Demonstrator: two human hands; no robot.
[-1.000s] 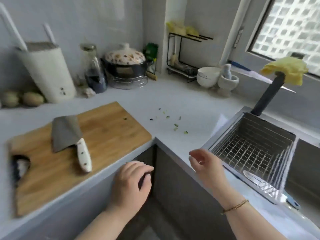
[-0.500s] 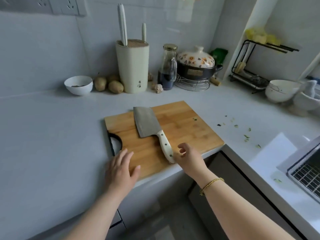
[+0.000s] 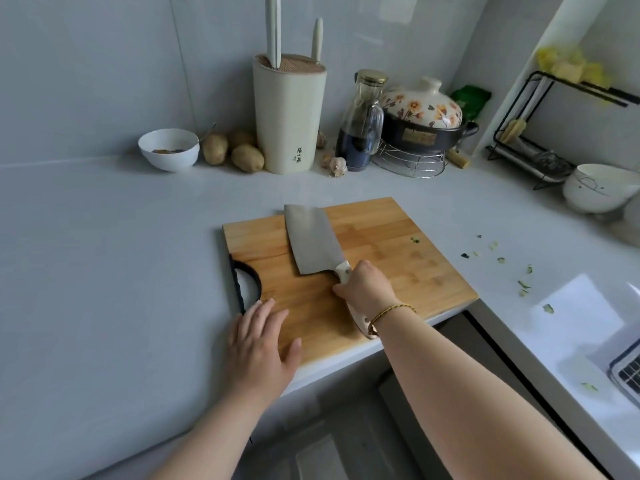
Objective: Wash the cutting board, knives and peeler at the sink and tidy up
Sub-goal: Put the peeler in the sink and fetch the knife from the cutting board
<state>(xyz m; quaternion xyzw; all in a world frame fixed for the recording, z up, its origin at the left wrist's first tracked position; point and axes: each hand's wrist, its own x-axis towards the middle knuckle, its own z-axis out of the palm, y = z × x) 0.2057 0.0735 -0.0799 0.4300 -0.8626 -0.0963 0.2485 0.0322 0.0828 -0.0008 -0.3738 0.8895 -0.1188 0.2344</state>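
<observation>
Cleaver (image 3: 313, 239) lies on cutting board (image 3: 398, 258), blade just ahead of my right hand (image 3: 363, 289), which grips its handle; left hand (image 3: 259, 348) flat, unclenched, on board corner. Board hugs worktop (image 3: 104, 254) edge: pressing there could tip it.

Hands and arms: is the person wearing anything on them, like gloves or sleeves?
No gloves, and no sleeves show: both forearms are bare as far as the picture reaches. The right hand has a thin gold-coloured bracelet, like a twisted cord, round its wrist. The left hand has nothing on its wrist, and I see no rings on it.
</observation>
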